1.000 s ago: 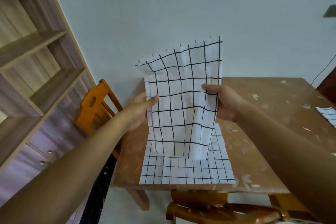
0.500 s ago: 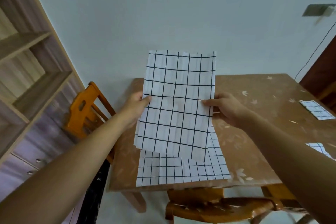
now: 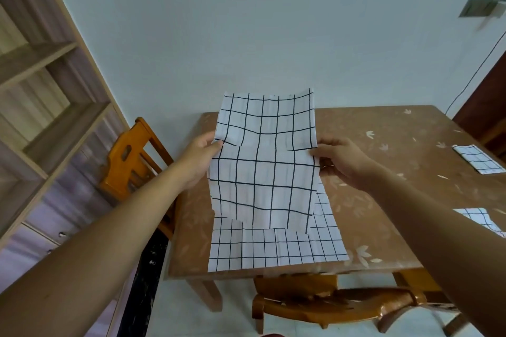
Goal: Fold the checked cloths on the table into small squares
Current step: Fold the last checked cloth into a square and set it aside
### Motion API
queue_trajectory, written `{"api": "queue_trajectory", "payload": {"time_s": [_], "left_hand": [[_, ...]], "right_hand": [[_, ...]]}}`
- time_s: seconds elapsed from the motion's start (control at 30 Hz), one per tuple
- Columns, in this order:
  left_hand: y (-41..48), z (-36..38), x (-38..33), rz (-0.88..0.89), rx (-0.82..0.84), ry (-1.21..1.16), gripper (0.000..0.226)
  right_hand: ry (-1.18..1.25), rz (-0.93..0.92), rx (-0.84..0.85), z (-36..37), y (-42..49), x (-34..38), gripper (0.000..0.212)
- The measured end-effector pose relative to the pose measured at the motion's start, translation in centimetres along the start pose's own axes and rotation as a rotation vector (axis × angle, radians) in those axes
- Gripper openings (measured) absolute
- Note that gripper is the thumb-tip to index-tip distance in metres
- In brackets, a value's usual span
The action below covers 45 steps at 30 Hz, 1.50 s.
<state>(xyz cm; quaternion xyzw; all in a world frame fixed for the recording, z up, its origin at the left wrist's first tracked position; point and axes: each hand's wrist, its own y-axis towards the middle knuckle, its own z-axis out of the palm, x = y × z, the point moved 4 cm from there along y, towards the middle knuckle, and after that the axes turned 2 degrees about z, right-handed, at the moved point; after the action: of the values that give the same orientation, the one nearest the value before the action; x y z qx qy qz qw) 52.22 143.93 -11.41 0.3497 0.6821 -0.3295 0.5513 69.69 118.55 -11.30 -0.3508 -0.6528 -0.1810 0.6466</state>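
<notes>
Since the earlier frame the held cloth (image 3: 262, 169) has bent along a crease at grip height, its upper part tipping away. The left hand (image 3: 198, 157) pinches its 9 o'clock edge and the right hand (image 3: 341, 157) its 3 o'clock edge, both closed on it above the surface (image 3: 383, 172). Another cloth (image 3: 273, 250) lies flat beneath, at 6 o'clock. A small folded cloth (image 3: 477, 163) rests at 3 o'clock.

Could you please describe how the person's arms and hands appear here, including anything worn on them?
Both forearms are bare as far as the frame shows: no sleeves, gloves or watch are visible. The left hand and right hand carry no rings or bracelets that I can make out. The nails look short and unpainted, though they are small in this view.
</notes>
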Motion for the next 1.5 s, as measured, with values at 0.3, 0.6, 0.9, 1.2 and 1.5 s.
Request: {"api": "queue_trajectory", "payload": {"time_s": [0.3, 0.6, 0.9, 1.2, 1.5], "left_hand": [[-0.4, -1.2, -0.1, -0.091, 0.027, -0.210, 0.027], [-1.3, -2.3, -0.6, -0.157, 0.106, -0.170, 0.033], [0.0, -2.0, -0.8, 0.072, -0.020, 0.021, 0.047], [0.0, -2.1, -2.0, 0.134, -0.061, 0.233, 0.020], [-1.2, -1.3, -4.8, 0.338, -0.038, 0.557, 0.010]], "right_hand": [[0.216, 0.023, 0.045, 0.4, 0.2, 0.0, 0.023], [0.244, 0.045, 0.022, 0.6, -0.1, 0.7, 0.027], [0.046, -0.159, -0.107, 0.9, 0.6, 1.0, 0.027], [-0.119, -0.130, -0.084, 0.7, 0.6, 1.2, 0.015], [-0.528, -0.095, 0.053, 1.6, 0.7, 0.9, 0.008]]}}
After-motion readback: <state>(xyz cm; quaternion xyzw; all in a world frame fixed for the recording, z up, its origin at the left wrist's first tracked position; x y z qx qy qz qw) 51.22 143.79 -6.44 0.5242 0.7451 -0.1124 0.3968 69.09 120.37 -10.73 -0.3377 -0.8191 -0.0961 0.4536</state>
